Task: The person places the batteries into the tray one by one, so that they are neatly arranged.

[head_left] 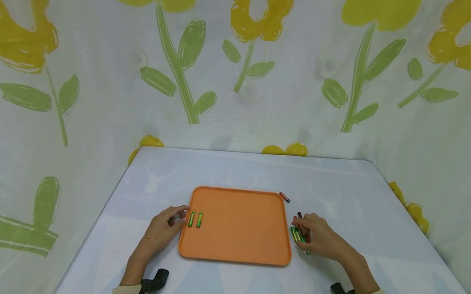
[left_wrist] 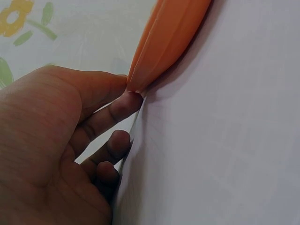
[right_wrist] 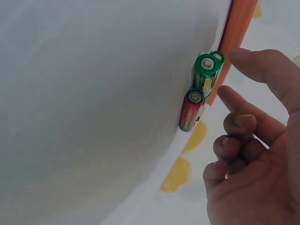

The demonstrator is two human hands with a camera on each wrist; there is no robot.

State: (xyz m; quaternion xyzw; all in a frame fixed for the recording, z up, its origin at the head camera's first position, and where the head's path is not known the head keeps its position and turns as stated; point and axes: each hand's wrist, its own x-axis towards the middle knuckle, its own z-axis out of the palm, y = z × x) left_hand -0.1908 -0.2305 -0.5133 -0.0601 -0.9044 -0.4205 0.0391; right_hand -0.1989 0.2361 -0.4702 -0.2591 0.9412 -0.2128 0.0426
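Observation:
An orange tray [head_left: 244, 234] lies on the table, with two green batteries, one [head_left: 192, 219] near its left rim and another [head_left: 199, 220] beside it. My left hand [head_left: 160, 231] pinches the tray's left rim between thumb and index finger; the left wrist view shows the rim [left_wrist: 164, 42] between them. Just right of the tray, my right hand [head_left: 323, 238] hovers over a small group of green and red batteries, partly hidden by it. In the right wrist view its thumb and index finger are apart, near a green battery [right_wrist: 206, 77] and a red battery [right_wrist: 191, 112].
A single red battery [head_left: 284, 197] lies by the tray's upper right corner. The pale table [head_left: 234, 168] meets a flower-printed cloth [head_left: 300, 80] at its back and sides.

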